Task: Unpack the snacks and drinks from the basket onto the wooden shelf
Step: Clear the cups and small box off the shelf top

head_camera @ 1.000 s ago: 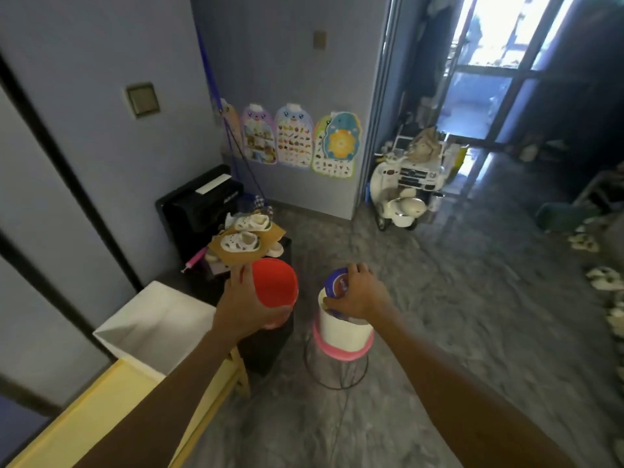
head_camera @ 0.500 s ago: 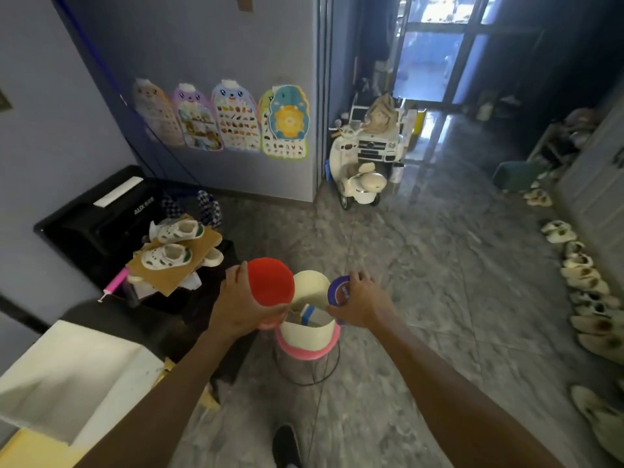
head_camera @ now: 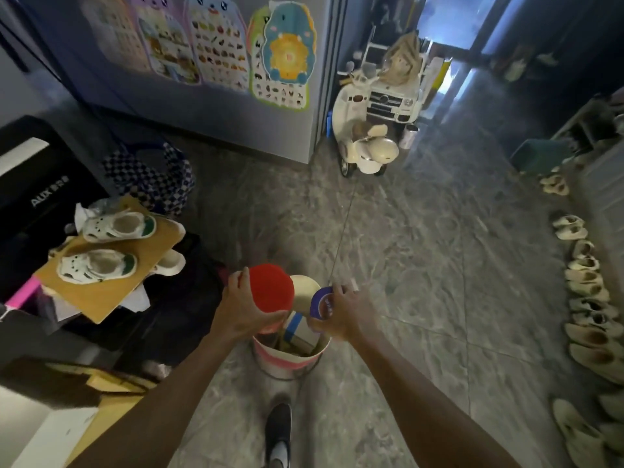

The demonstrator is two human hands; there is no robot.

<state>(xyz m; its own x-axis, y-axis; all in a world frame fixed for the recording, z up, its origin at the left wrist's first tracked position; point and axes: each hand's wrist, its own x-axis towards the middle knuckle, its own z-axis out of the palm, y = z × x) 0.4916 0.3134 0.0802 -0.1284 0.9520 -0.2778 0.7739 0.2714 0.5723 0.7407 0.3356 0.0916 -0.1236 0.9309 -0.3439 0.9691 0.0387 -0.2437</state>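
Your left hand (head_camera: 246, 312) grips a red-topped can (head_camera: 270, 292), fingers curled round its side; the can is held tilted just above the left rim of the basket (head_camera: 290, 361), its red top facing you. Your right hand (head_camera: 349, 315) grips a smaller can with a blue lid (head_camera: 321, 303), fingers wrapped over its far side, just above the basket's right rim; the two cans are close together but apart, and the basket's cream far wall shows between them.

The basket stands on the grey marble floor (head_camera: 422, 265); it is cream with a pink band round it; inside it, under your hands, lies a box with a blue stripe (head_camera: 297, 327); the rest of its contents are too dark to tell.

Just this side of the basket a foot in a black shoe (head_camera: 278, 423) is on the floor; left of the basket a sheet of cardboard (head_camera: 101, 292) carries a pair of small white shoes (head_camera: 98, 265); left of the basket and nearer to you shows an edge of yellow wood (head_camera: 114, 403). Well beyond the basket a cream toy scooter (head_camera: 364, 150) stands by a wall with animal-shaped posters (head_camera: 287, 52); well to the right of the basket a row of pale shoes (head_camera: 587, 298) lines the floor.
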